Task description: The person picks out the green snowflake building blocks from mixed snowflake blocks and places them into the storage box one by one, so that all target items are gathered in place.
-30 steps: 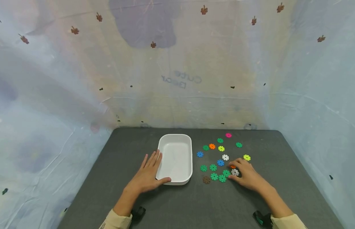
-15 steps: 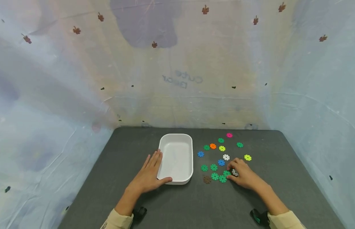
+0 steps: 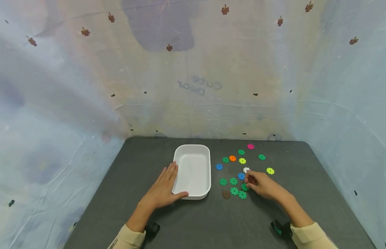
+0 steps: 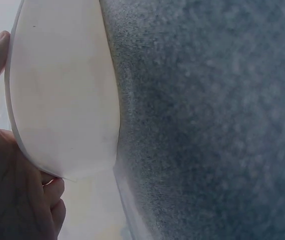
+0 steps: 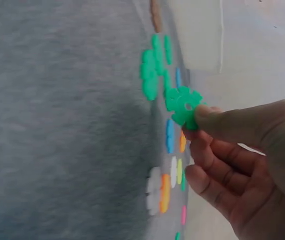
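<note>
Thumb and fingertips of my right hand [image 3: 266,186] pinch a green snowflake disc [image 5: 185,106], tilted up on edge in the right wrist view. Other green discs [image 3: 242,195] lie just left of that hand. Beneath it, a white disc [image 5: 154,191] and an orange disc [image 5: 165,194] show in the right wrist view but are hidden in the head view. My left hand [image 3: 163,190] rests against a white tray [image 3: 210,169], straight fingers along its left side and thumb across the near left corner. In the left wrist view the tray's outer wall [image 4: 65,95] fills much of the left half.
Several more discs are scattered right of the tray: blue [image 3: 219,166], orange [image 3: 232,158], yellow [image 3: 270,171], pink [image 3: 250,146] and brown [image 3: 226,194]. All stand on a dark grey table [image 3: 193,228], with a printed sheet [image 3: 193,69] hanging behind and at both sides.
My right hand has moved slightly left and closed its fingertips on a green disc, which now tilts up. The white and orange discs have gone behind the hand. My left hand keeps its place.
</note>
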Motion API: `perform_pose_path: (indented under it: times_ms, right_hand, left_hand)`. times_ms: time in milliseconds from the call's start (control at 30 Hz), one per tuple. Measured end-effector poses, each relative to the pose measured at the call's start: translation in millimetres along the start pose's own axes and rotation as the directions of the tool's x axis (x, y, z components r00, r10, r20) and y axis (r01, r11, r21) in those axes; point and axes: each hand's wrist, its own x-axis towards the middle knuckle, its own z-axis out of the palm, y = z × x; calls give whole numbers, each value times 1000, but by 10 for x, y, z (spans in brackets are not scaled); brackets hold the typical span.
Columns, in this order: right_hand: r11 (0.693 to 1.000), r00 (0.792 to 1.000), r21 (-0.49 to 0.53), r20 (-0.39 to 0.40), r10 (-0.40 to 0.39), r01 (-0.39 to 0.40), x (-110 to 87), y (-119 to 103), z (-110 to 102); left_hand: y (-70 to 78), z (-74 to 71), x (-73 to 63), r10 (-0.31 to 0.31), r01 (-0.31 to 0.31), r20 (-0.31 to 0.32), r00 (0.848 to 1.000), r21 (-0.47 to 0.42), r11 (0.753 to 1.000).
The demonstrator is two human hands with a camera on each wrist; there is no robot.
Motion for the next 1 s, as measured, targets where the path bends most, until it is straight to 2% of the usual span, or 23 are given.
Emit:
perform_pose_path:
  times_ms: [333,467,600,767,1000]
  right_hand:
    - [997,998,49,-34,-50,52,306,-205,-9]
    - [993,996,93,-54,-73,77,445,-325,32]
    - [983,994,154,-71,-88,99,598,-437,103]
    - [965,991,230,-55,-120,130,809,-613,210]
    - [955,986,249,-58,-153,163,1105,-831,439]
  left_hand:
    - [-2,-17,7,29,-29,-17,999,-3,1000]
    - [6,-25,2,21,-21,1,1000,7,1000]
    - [19,-31,-6,14,-14,10,1000,-5,1000]
    - [30,-31,-5,2,-2,17,1000,-7,1000]
    - [25,-17,5,-13,13,32,999,1,1000]
